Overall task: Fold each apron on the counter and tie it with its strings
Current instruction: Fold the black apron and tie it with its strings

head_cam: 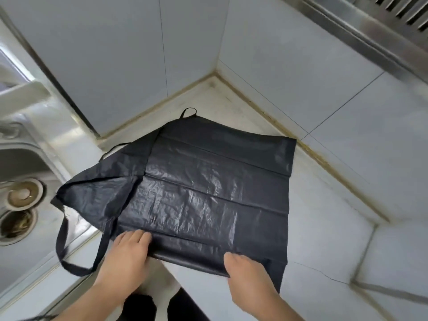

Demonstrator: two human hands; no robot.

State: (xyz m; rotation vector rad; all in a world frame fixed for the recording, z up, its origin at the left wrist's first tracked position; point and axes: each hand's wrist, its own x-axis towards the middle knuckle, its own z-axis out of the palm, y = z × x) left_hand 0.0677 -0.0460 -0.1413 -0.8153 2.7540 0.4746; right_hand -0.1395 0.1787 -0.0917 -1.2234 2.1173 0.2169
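**Near hem in hand, first fold about to go**

Your left hand [126, 258] lies on the near edge of the shiny black plastic apron [208, 181], fingers curled over the hem and gripping it. Your right hand [249, 272] pinches the same hem further right, thumb on top, other fingers hidden beneath the sheet. The apron is spread across the pale stone surface [324, 239] in the corner, bib end toward the left, its near edge hanging slightly off the front lip.

The likely trouble is the slick film: lift the hem unevenly and it probably skews off the existing crease lines, giving a crooked fold. The long black neck strap [63, 239] droops over the steel sink [20, 158] beside an open drain [17, 222]; if you drag the apron rightward, that strap may snag or get folded inside. A thin tie string [113, 148] trails at the far left and another loop [188, 111] at the back, easily trapped too.

Room is tight: grey wall panels [115, 54] close off the back and right, with a strip of bare surface past the right edge. Fold away from you, not sideways.
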